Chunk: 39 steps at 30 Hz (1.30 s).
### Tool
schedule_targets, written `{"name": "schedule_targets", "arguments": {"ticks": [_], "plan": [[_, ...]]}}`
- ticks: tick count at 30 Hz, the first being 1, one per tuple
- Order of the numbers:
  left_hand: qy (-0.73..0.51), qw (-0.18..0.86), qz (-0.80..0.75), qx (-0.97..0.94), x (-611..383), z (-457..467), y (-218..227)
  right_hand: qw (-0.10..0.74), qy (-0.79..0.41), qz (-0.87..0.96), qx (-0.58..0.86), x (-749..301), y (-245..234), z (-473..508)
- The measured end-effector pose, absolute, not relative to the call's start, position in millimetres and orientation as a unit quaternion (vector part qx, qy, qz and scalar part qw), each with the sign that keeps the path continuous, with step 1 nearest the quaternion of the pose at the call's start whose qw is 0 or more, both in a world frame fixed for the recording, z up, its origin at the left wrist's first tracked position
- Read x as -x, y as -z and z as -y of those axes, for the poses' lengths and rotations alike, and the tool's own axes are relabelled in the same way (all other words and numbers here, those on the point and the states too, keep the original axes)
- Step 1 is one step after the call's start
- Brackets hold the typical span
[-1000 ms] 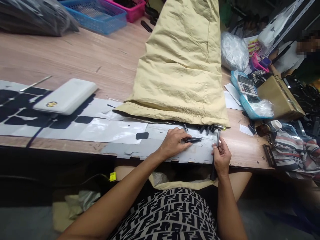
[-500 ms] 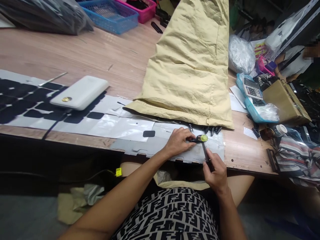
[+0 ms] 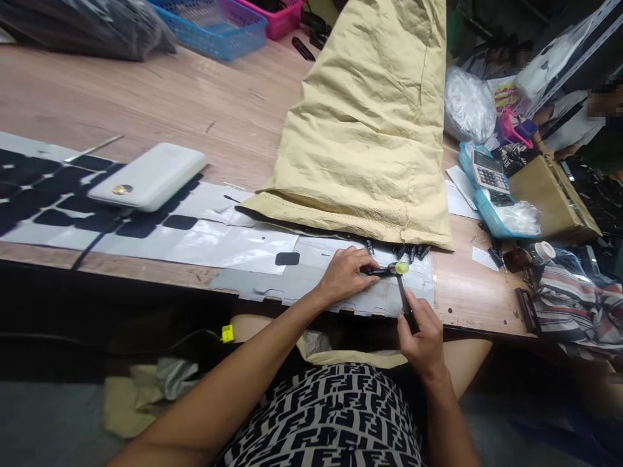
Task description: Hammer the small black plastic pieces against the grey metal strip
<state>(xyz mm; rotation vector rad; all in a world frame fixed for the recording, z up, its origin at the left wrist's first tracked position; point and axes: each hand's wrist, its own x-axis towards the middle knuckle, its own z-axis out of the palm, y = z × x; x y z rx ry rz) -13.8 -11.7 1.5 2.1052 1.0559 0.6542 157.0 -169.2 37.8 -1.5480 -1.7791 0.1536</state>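
My right hand (image 3: 422, 334) is closed around the dark grip of a small mallet (image 3: 402, 295), whose metal shaft points away from me. The mallet's yellow-green head is over the far end of a slim black piece (image 3: 379, 272); whether they touch I cannot tell. My left hand (image 3: 346, 275) pinches that black piece, low over the grey sheet (image 3: 272, 288); its exact kind is unclear. Just beyond, several small black parts (image 3: 413, 252) lie along the hem of a beige cloth bag (image 3: 365, 162).
To the left, a white power bank (image 3: 148, 176) with a dark cable rests on a black-patterned sheet (image 3: 29, 194). Blue (image 3: 214, 29) and pink baskets stand at the back. On the right are a calculator (image 3: 489, 172) in a blue tray, a cardboard box (image 3: 552, 194) and striped cloth (image 3: 574, 301).
The view has shifted slightly. The mallet and the black piece keep nearly the same place, with the mallet head a touch further right. Both hands keep their hold.
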Motion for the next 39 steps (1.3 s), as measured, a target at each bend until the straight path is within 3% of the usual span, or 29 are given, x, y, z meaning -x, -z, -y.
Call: {"name": "schedule_targets", "arguments": {"ticks": [6, 14, 25, 33, 36, 39], "plan": [[-0.251, 0.342, -0.397, -0.814, 15, 12, -2, 0.406, -0.109, 0.619, 0.663, -171, -30, 165], [-0.250, 0.356, -0.390, -0.812, 18, 12, -2, 0.546, -0.226, 0.403, 0.699, -208, -20, 132], [-0.244, 0.389, -0.375, -0.805, 22, 11, -6, 0.552, -0.229, 0.385, 0.704, -209, -15, 126], [-0.214, 0.332, -0.195, -0.898, 35, 52, -13, 0.545, -0.218, 0.396, 0.705, -208, -12, 126], [-0.207, 0.282, -0.174, -0.920, 36, 75, -10, 0.550, -0.217, 0.392, 0.705, -208, -10, 126], [-0.235, 0.297, -0.227, -0.897, 32, 77, -10, 0.553, -0.216, 0.387, 0.705, -207, -9, 126]]}}
